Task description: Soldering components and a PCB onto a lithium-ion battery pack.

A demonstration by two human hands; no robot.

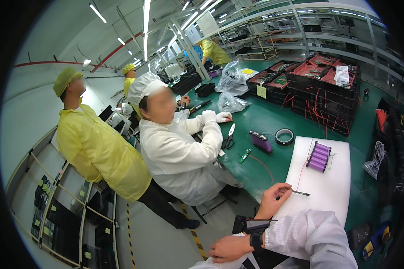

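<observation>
My left hand (274, 199) rests on the near corner of a white foam pad (332, 188) and pinches a thin dark metal tool (300, 193) that points right. A red wire (303, 172) runs from near its tip to a purple battery pack (319, 156) lying on the pad. My right hand (231, 248), with a black watch on its wrist, lies low by my lap, holding nothing. Its white sleeve (309, 237) enters from the lower right.
On the green table (265, 121) lie a second purple pack (261, 141), a tape roll (284, 136), scissors (229, 138), plastic bags (231, 78) and stacked black trays (318, 89). A person in white (175, 152) sits at the table; one in yellow (98, 152) stands behind.
</observation>
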